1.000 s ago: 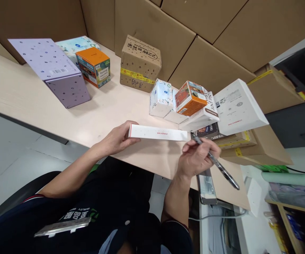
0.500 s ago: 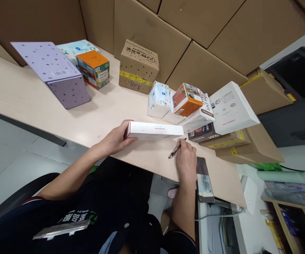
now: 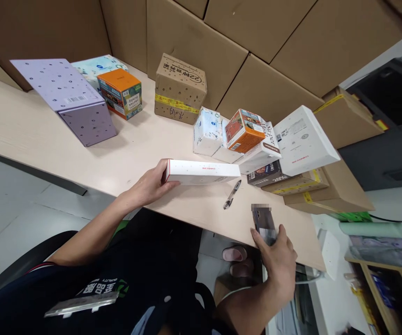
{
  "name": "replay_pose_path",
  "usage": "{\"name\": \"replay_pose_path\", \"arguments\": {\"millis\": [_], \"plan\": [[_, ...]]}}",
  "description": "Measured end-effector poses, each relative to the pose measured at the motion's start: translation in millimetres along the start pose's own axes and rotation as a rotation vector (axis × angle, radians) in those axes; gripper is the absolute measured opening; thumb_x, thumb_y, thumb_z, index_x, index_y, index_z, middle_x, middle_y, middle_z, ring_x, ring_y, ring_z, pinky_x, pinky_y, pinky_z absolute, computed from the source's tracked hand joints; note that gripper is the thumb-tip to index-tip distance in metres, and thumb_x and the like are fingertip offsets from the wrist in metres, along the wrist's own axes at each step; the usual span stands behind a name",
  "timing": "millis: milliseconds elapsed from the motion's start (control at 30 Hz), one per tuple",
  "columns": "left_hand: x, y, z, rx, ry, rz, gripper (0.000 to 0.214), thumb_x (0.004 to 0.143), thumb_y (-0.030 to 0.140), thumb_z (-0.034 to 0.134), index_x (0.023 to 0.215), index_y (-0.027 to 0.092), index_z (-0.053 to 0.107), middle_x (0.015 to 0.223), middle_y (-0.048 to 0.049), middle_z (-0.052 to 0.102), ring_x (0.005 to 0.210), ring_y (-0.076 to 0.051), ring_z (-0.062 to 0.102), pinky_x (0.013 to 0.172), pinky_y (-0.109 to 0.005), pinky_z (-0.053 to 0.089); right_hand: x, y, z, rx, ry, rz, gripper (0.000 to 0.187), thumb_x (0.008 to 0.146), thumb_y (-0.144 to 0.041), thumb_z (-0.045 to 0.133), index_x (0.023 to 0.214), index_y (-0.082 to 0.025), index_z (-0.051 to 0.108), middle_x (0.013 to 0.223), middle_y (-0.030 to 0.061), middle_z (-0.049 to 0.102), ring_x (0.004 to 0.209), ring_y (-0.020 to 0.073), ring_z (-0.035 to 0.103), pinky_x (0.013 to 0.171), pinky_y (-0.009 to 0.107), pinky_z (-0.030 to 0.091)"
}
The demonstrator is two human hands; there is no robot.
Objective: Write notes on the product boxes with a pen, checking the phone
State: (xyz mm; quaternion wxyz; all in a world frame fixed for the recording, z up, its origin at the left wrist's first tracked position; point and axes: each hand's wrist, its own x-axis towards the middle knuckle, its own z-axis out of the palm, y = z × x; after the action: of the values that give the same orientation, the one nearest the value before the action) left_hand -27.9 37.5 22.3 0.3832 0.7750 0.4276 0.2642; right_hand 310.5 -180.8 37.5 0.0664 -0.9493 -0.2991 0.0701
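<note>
My left hand (image 3: 150, 185) grips the left end of a long flat white box (image 3: 203, 171) with red print, holding it on the pale wooden table (image 3: 30, 125). A dark pen (image 3: 232, 194) lies loose on the table just right of the box. My right hand (image 3: 277, 260) is at the table's near edge, fingers wrapped round a phone (image 3: 263, 224) that it lifts upright.
A pile of boxes sits right of the white box: a white tissue pack (image 3: 208, 131), an orange carton (image 3: 244, 130), a white square box (image 3: 304, 141) on brown parcels. Farther left stand a taped brown box (image 3: 179, 88), an orange box (image 3: 120, 93) and a lilac box (image 3: 71, 100). Large cartons wall the back.
My right hand laid the pen down on the table, then moved back to the near edge and picked up the phone. The left hand kept its hold on the white box.
</note>
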Motion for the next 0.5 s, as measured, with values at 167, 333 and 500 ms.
{"name": "replay_pose_path", "arguments": {"millis": [167,333,500], "plan": [[1.0,-1.4,1.3,0.009,0.010,0.027,0.042,0.089,0.046,0.061,0.118,0.021,0.044,0.085,-0.0016,0.062,0.068,-0.019,0.059,0.060,-0.030,0.043,6.5,19.3,16.9,0.023,0.063,-0.141,0.097,0.086,-0.079,0.043,0.152,-0.008,0.049,0.142,0.0288,0.059,0.130,0.0471,0.053,0.108,0.061,0.041],[1.0,-2.0,1.7,0.016,0.010,0.050,0.044,0.089,0.045,0.060,0.122,0.020,0.044,0.087,-0.0026,0.063,0.070,-0.019,0.059,0.061,-0.031,0.044,10.0,13.2,22.4,0.043,0.219,-0.203,0.105,0.082,-0.082,0.044,0.147,0.000,0.053,0.121,0.0317,0.069,0.110,0.0441,0.064,0.101,0.060,0.046],[1.1,-4.3,1.2,0.033,0.035,0.059,0.046,0.090,0.041,0.060,0.128,0.020,0.045,0.093,-0.0043,0.063,0.076,-0.020,0.061,0.065,-0.031,0.045,1.1,11.4,18.3,0.196,0.254,-0.144,0.102,0.073,-0.075,0.062,0.148,-0.006,0.054,0.127,0.0274,0.070,0.118,0.0442,0.063,0.106,0.061,0.045]]}}
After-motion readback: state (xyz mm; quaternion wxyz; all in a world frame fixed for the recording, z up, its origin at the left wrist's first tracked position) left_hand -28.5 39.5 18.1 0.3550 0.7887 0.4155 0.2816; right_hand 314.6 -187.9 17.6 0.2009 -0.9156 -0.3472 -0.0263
